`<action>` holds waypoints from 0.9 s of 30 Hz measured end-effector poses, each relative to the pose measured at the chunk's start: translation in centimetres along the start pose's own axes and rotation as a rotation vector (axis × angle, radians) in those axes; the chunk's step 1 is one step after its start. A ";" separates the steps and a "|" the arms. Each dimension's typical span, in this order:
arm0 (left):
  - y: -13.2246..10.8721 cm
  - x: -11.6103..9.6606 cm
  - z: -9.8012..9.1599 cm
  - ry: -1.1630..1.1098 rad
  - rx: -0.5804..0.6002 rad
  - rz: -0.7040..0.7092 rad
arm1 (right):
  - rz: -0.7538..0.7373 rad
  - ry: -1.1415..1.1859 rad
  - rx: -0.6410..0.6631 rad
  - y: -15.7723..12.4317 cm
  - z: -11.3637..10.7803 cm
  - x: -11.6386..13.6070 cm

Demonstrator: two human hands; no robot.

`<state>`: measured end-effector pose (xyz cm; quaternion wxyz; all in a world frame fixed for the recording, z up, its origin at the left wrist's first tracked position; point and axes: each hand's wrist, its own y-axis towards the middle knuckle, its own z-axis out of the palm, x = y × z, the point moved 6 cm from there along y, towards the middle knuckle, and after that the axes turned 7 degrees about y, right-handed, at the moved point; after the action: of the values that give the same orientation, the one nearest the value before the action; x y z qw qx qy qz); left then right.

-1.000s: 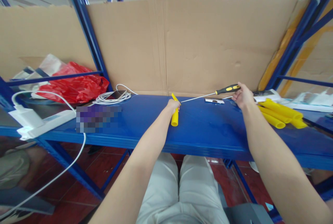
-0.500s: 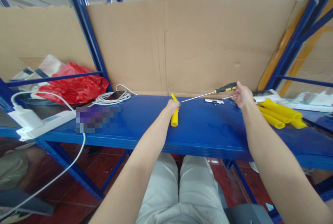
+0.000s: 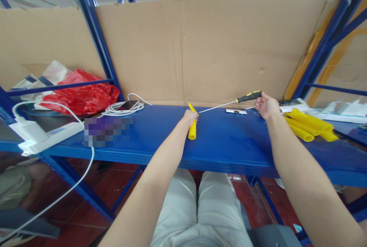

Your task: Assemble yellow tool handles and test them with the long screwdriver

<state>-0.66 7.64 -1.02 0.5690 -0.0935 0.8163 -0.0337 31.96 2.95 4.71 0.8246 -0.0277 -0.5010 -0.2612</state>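
My left hand (image 3: 191,117) is closed around a yellow paint roller handle (image 3: 192,132), whose narrow end sticks out above the fist and wide open end below. In my right hand (image 3: 267,106), the fingertips pinch the butt of a screwdriver (image 3: 249,96) with a black and yellow grip. Its long metal shaft slants down to the left, and the tip meets the yellow handle at my left fingers. Whether the tip sits inside the handle is hidden. Several more yellow handles (image 3: 308,124) lie in a pile right of my right hand.
A small white and dark item (image 3: 236,111) lies under the screwdriver. Coiled white cable (image 3: 123,108), a red plastic bag (image 3: 83,94) and a white power strip (image 3: 57,134) are on the left. Cardboard (image 3: 229,48) walls the back of the blue shelf (image 3: 155,132).
The screwdriver grip has turned slightly about its own length between my right fingertips, which have shifted a little. My left hand and the yellow handle stay put.
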 end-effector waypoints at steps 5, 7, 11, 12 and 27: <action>-0.4 -0.1 -0.1 0.002 -0.013 0.002 | -0.062 -0.038 -0.028 0.5 -0.6 0.0; -0.5 -0.2 -0.1 0.003 -0.010 0.004 | -0.054 -0.038 -0.068 0.7 -0.9 -0.1; -0.5 -0.2 0.0 -0.010 -0.002 0.004 | -0.036 -0.017 -0.066 0.9 -0.9 -0.4; -0.4 -0.2 0.0 -0.013 -0.002 0.003 | -0.042 -0.014 -0.056 0.9 -0.8 -0.4; -0.6 -0.2 -0.2 0.002 -0.019 0.003 | -0.016 -0.017 -0.020 0.2 -0.2 -0.4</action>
<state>-0.68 7.06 -0.65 0.5675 -0.0976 0.8172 -0.0249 32.07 3.26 4.34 0.8179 -0.0342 -0.5054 -0.2727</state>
